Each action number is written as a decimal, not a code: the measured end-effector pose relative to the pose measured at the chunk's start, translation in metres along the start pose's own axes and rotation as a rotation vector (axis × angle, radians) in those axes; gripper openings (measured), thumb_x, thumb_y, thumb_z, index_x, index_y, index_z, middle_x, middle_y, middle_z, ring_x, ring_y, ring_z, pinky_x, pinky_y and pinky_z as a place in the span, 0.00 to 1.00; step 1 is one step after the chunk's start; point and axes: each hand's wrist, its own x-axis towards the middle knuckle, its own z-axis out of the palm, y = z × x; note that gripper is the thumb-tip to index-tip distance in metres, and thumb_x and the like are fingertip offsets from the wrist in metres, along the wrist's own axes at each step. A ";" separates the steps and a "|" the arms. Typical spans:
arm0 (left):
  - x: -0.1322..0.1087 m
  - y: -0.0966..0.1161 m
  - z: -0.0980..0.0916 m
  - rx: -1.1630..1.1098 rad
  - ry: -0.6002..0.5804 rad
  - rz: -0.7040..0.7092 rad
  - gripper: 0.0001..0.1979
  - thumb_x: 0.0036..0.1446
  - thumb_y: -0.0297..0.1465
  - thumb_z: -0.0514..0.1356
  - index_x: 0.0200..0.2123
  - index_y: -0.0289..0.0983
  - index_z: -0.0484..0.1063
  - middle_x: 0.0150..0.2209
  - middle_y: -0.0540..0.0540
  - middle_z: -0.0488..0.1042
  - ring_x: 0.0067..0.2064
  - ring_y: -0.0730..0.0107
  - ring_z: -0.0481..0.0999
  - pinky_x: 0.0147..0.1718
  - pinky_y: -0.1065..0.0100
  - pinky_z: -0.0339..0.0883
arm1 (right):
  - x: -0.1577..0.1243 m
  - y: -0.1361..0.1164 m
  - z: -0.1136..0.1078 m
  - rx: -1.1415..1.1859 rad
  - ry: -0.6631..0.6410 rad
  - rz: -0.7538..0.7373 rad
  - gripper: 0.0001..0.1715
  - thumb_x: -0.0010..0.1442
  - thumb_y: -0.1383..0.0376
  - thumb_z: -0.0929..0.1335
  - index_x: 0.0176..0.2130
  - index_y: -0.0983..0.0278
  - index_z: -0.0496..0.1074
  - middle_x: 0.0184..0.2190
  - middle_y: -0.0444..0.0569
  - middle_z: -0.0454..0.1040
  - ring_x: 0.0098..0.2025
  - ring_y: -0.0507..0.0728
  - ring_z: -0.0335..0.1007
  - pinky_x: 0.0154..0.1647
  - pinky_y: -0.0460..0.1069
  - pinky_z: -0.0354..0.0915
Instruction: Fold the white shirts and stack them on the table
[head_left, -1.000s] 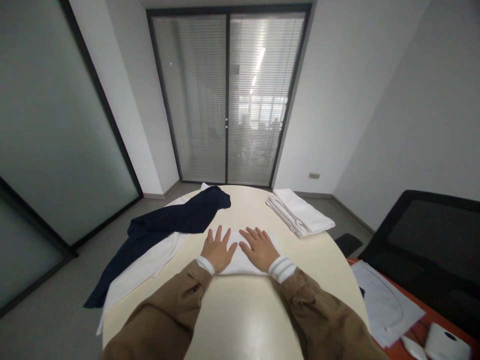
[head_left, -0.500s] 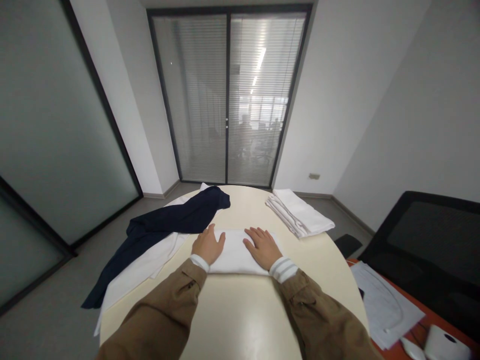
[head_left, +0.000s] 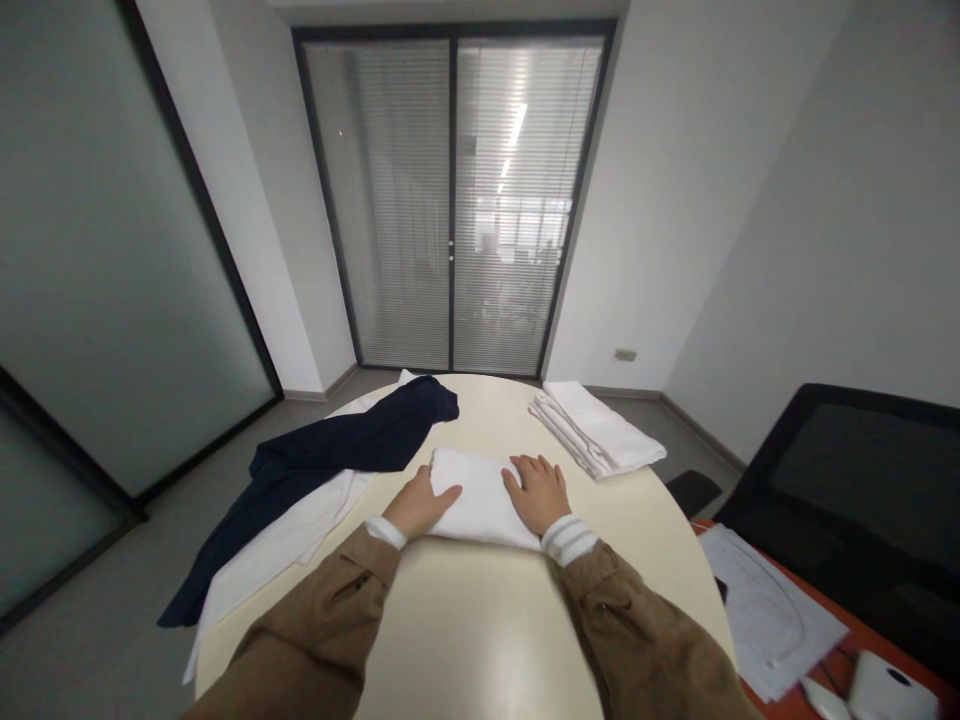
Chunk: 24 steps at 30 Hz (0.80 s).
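Lying far left: a navy garment point(head_left: 330, 445) sprawls diagonally across a long white cloth point(head_left: 277, 565), and both trail over the rim of a round cream table point(head_left: 480, 640).

Left hand: the left hand point(head_left: 418, 505) lies low and flat at the near left corner of the bundle, angled inward from a brown sleeve point(head_left: 315, 620). Its left-hand fingers point(head_left: 442, 492) point right, held together and open, lapping the cloth's edge with no visible pinch.

Folded cloth: a folded white cloth point(head_left: 476, 505) sits between the hands, near the table's near edge. Its long axis seems to run side to side across the person's front, skewed slightly, though the angle makes this hard to judge.

Right hand: the right hand point(head_left: 538, 495) rests against the bundle's right end, and its striped cuff point(head_left: 568, 540) shows below. Its right-hand fingers point(head_left: 531, 468) are slightly spread and curved, pressing the cloth without any visible grip. Neither hand is clearly nearer, as both touch the bundle.

Folded stack: a flat stack of white linen point(head_left: 592, 430) lies beyond the right hand, well apart from it.

Far right: papers point(head_left: 765, 610) lie on an orange desk beside a black office chair point(head_left: 862, 490).
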 end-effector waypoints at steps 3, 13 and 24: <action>0.002 -0.004 0.005 -0.233 -0.096 -0.009 0.24 0.37 0.34 0.74 0.37 0.37 0.69 0.37 0.39 0.79 0.39 0.52 0.79 0.41 0.60 0.69 | 0.004 0.007 0.002 0.028 0.035 0.016 0.28 0.65 0.50 0.60 0.57 0.60 0.69 0.60 0.53 0.68 0.66 0.69 0.54 0.67 0.68 0.42; 0.008 0.003 0.012 -0.593 -0.012 0.244 0.27 0.52 0.37 0.68 0.53 0.35 0.69 0.50 0.37 0.77 0.52 0.54 0.76 0.53 0.58 0.67 | 0.020 0.043 -0.013 0.799 0.028 0.279 0.44 0.54 0.45 0.69 0.61 0.65 0.64 0.59 0.60 0.69 0.63 0.69 0.63 0.65 0.61 0.58; 0.019 -0.013 0.015 -0.774 0.071 0.187 0.32 0.48 0.36 0.71 0.56 0.35 0.67 0.58 0.35 0.72 0.58 0.54 0.72 0.59 0.55 0.63 | 0.012 0.038 -0.021 1.255 -0.162 0.008 0.47 0.45 0.58 0.78 0.60 0.60 0.63 0.56 0.54 0.74 0.56 0.66 0.71 0.59 0.61 0.66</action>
